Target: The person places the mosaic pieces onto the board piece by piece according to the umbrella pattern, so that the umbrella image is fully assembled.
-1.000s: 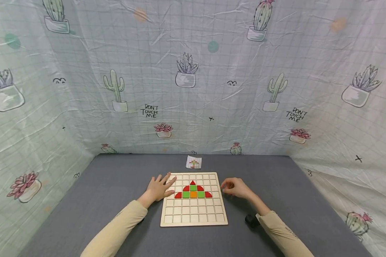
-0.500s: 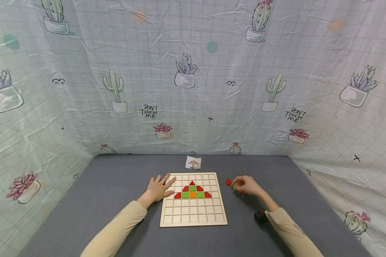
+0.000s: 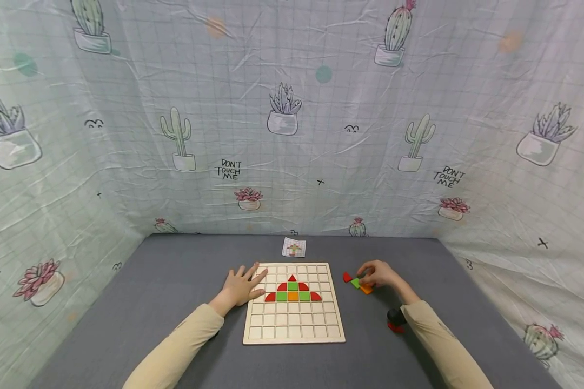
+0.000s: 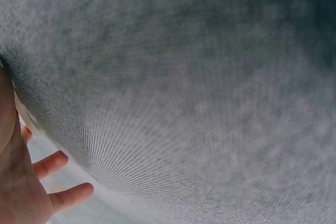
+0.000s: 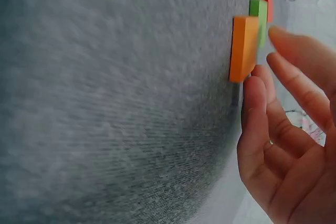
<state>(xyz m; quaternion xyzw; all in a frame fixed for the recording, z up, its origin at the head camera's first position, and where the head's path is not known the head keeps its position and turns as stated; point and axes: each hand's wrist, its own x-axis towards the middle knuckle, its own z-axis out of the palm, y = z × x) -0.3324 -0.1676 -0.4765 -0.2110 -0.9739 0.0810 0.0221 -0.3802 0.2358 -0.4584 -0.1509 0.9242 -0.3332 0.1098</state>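
My left hand (image 3: 239, 285) lies with spread fingers over the left edge of a wooden grid board (image 3: 293, 327). Red, green and orange pieces form a stepped triangle on the board, with an orange square (image 3: 293, 296) at its bottom middle. To the right of the board, my right hand (image 3: 378, 274) hovers at an orange block (image 5: 243, 48), fingers loosely bent and the thumb close to the block's end. Whether it touches the block is unclear. Beyond that block lie a green piece (image 3: 355, 282) and a red piece (image 3: 347, 277) in a slanting row.
A small printed card (image 3: 294, 247) with a coloured pattern lies behind the board. Another red piece (image 3: 396, 328) shows on the grey table (image 3: 194, 259) beneath the black device (image 3: 396, 316) on my right wrist. A cactus-print curtain (image 3: 321, 140) encloses the table.
My right hand has moved right, away from the board's edge, uncovering the red piece, then the green and orange ones. The left hand stays in place.
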